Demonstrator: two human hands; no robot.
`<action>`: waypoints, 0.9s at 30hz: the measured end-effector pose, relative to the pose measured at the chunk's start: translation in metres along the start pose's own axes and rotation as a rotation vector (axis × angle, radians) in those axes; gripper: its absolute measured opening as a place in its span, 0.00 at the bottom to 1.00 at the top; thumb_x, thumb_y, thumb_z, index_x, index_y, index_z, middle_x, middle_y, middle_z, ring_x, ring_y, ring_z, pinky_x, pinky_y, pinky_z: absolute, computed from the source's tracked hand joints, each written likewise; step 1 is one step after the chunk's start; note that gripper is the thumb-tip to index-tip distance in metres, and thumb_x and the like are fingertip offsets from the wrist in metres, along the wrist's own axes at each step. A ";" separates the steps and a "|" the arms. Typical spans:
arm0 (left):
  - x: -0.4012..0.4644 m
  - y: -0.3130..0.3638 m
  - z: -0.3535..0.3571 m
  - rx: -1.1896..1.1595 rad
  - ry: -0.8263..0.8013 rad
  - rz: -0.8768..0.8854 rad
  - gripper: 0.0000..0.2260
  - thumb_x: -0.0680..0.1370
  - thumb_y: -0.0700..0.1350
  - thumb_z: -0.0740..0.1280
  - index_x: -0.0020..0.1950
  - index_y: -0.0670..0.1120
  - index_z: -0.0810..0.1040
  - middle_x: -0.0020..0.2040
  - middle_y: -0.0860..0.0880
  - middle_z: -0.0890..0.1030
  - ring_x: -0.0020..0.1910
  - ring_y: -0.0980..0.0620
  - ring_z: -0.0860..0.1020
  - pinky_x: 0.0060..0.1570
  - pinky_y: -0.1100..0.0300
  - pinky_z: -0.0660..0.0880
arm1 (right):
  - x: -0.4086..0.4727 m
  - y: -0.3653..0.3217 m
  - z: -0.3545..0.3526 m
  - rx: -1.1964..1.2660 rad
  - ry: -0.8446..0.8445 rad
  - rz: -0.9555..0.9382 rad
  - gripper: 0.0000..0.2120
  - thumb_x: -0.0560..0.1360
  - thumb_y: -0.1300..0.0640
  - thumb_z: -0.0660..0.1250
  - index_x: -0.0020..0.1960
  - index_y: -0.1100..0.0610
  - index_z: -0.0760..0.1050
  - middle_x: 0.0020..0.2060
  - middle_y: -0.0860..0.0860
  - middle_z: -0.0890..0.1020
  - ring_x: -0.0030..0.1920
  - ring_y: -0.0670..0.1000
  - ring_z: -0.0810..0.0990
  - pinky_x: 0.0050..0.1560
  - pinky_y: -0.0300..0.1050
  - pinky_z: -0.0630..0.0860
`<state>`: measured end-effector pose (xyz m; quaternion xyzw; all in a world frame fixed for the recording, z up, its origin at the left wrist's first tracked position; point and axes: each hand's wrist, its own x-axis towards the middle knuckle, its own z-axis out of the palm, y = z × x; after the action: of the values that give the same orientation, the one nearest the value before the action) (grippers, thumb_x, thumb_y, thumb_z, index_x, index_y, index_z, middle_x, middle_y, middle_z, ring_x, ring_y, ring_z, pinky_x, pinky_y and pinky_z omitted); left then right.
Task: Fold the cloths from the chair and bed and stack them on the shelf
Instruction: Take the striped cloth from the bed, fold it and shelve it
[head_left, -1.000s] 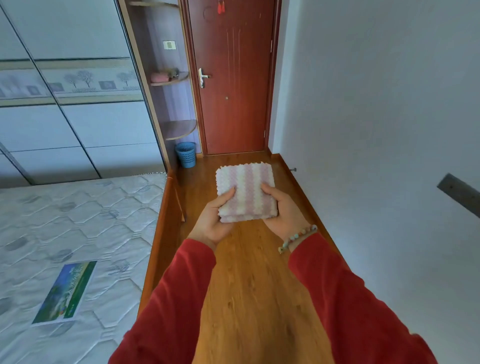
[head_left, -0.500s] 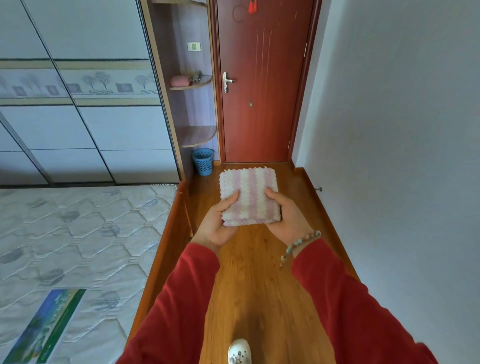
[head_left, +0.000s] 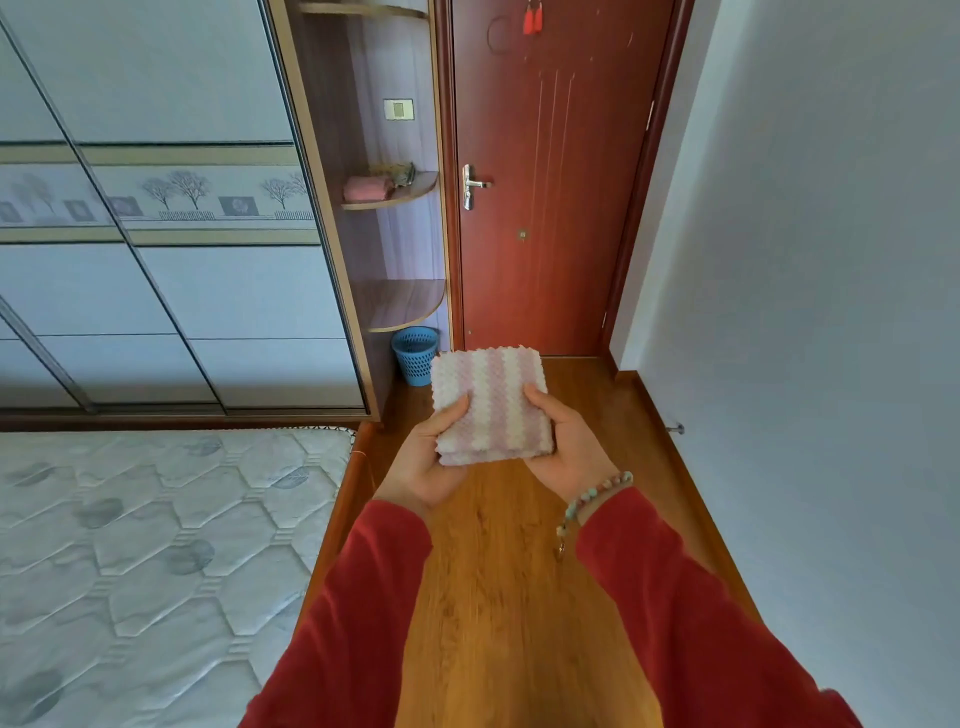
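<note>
A folded pink-and-white striped cloth (head_left: 493, 402) lies flat between both hands over the wooden floor. My left hand (head_left: 431, 457) grips its left edge with the thumb on top. My right hand (head_left: 563, 441), with a bead bracelet at the wrist, grips the right edge the same way. Ahead stands a corner shelf unit; its middle shelf (head_left: 410, 195) holds a folded pink cloth (head_left: 366, 188) and a small brownish item behind it. The lower shelf (head_left: 402, 309) is bare. The bed mattress (head_left: 156, 519) is at the left.
A closed red-brown door (head_left: 545, 208) stands straight ahead. A blue wastebasket (head_left: 414, 354) sits on the floor under the shelves. Sliding wardrobe doors (head_left: 156, 260) fill the left wall, and a plain wall (head_left: 805, 312) bounds the right side of the wooden floor strip (head_left: 519, 597).
I have walked forward along the floor strip; the door and shelves are closer and larger. The cloth stays held in both hands the same way. The printed label on the mattress has left view.
</note>
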<state>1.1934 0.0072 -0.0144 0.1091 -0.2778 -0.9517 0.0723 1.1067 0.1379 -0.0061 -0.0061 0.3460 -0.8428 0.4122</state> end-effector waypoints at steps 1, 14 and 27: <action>0.015 0.007 -0.003 0.000 0.012 0.000 0.20 0.81 0.40 0.62 0.72 0.37 0.69 0.65 0.38 0.78 0.62 0.41 0.79 0.53 0.48 0.80 | 0.018 -0.004 0.000 -0.010 0.014 0.003 0.19 0.76 0.58 0.70 0.66 0.62 0.75 0.61 0.59 0.81 0.62 0.58 0.80 0.67 0.58 0.73; 0.263 0.096 -0.020 0.082 0.049 0.078 0.15 0.83 0.42 0.60 0.64 0.35 0.78 0.65 0.36 0.78 0.64 0.41 0.78 0.62 0.48 0.76 | 0.268 -0.108 0.014 0.046 -0.061 0.083 0.12 0.79 0.61 0.66 0.61 0.64 0.77 0.56 0.60 0.84 0.60 0.58 0.81 0.66 0.55 0.73; 0.480 0.170 -0.037 0.099 0.144 0.093 0.15 0.79 0.42 0.63 0.60 0.32 0.79 0.57 0.36 0.82 0.55 0.41 0.83 0.47 0.52 0.82 | 0.497 -0.188 0.007 0.074 -0.026 0.147 0.15 0.77 0.62 0.69 0.62 0.65 0.77 0.59 0.61 0.82 0.62 0.59 0.80 0.69 0.58 0.71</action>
<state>0.7519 -0.2489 -0.0323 0.1676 -0.3234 -0.9221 0.1308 0.6503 -0.1348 -0.0266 0.0235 0.3087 -0.8223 0.4775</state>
